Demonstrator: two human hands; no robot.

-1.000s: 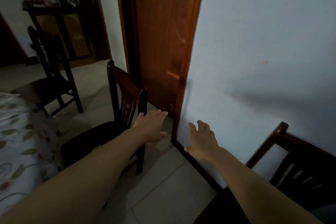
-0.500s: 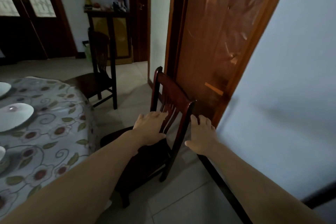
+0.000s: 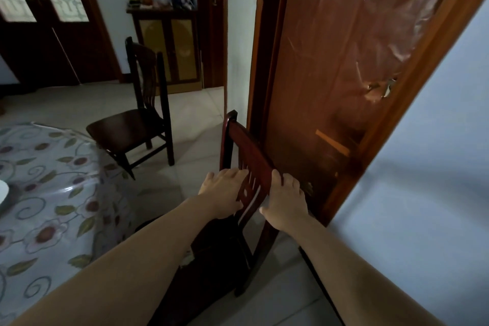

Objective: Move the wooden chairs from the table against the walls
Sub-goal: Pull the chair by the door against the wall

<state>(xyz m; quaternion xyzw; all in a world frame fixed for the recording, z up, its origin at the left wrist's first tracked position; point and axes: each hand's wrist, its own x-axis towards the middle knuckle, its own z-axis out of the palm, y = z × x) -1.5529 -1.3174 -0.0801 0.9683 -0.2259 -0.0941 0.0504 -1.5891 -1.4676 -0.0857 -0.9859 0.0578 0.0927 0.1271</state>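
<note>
A dark wooden chair [image 3: 244,145] stands right in front of me, its slatted back turned toward the brown door. My left hand [image 3: 225,190] lies flat against the front of the backrest, fingers spread. My right hand [image 3: 285,198] curls over the near end of the top rail and its post. A second wooden chair [image 3: 137,119] stands farther off on the tiled floor, beside the table [image 3: 53,180] with a flowered cloth. Most of the near chair's seat is hidden under my left forearm.
The brown door [image 3: 344,74] and its frame stand just behind the near chair. A pale wall [image 3: 423,180] runs along the right. A low cabinet [image 3: 169,42] with small items stands at the back wall, next to dark glazed doors [image 3: 39,21]. Tiled floor [image 3: 190,119] separates the chairs.
My view has swung left from the wall toward the room, and the chair at the lower right has left view. Both hands have come onto the near chair's backrest; the right one now grips it.
</note>
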